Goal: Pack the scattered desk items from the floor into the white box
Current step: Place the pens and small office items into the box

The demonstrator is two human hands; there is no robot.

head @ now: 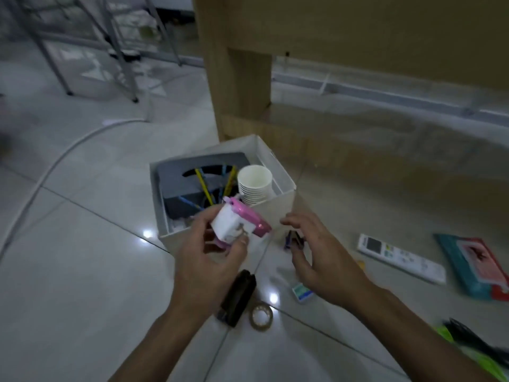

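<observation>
The white box [278, 208] stands on the tiled floor. Inside it are a dark grey holder [179, 175], several pencils and a stack of white paper cups [254, 183]. My left hand [209, 260] grips a white and pink sharpener-like item [237, 221] just above the box's near edge. My right hand [319, 252] hovers to the right of it with fingers relaxed, holding nothing. On the floor lie a black stapler [238, 297], a tape roll [261, 317], a small blue-white eraser [302, 292], a dark clip [293, 239], a white remote [400, 257] and a teal packet [473, 264].
A wooden desk leg [239, 86] rises right behind the box. A white cable [46, 175] curves across the floor on the left. Metal rack legs [121, 51] stand at the back left. A green and black item [468, 340] lies at the lower right.
</observation>
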